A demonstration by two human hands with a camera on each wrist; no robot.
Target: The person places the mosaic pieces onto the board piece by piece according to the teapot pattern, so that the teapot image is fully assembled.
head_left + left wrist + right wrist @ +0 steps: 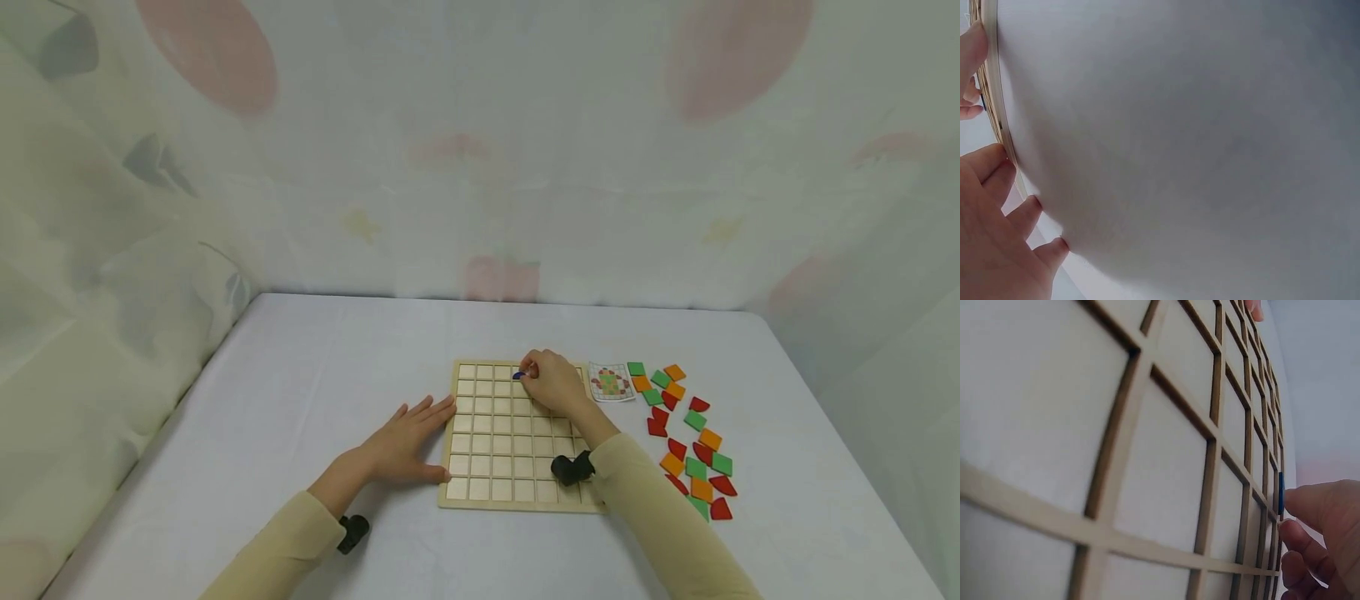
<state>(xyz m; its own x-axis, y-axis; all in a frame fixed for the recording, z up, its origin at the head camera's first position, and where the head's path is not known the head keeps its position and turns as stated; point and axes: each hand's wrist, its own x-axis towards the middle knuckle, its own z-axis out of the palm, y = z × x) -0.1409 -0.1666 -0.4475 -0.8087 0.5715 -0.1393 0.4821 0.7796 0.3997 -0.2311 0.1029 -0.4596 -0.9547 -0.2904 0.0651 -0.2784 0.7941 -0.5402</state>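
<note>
A wooden grid board [482, 443] with square cells lies on the white table. Over its far row, my right hand [557, 385] pinches a small dark blue piece [517, 376] between thumb and fingertips. From the right wrist, that blue piece [1281, 494] shows as a thin strip at the fingertips, close against the grid. My left hand [405, 443] rests beside the board with fingers spread, its fingertips and thumb against the left edge. The left wrist view has those fingers [997, 164] along the board's side.
Right of the board lies a printed pattern card [611, 382]. Beyond it are scattered several green squares [696, 420], orange squares [710, 440] and red rounded pieces [721, 508]. A patterned curtain [480, 167] hangs behind the table. Each wrist carries a black camera [573, 468].
</note>
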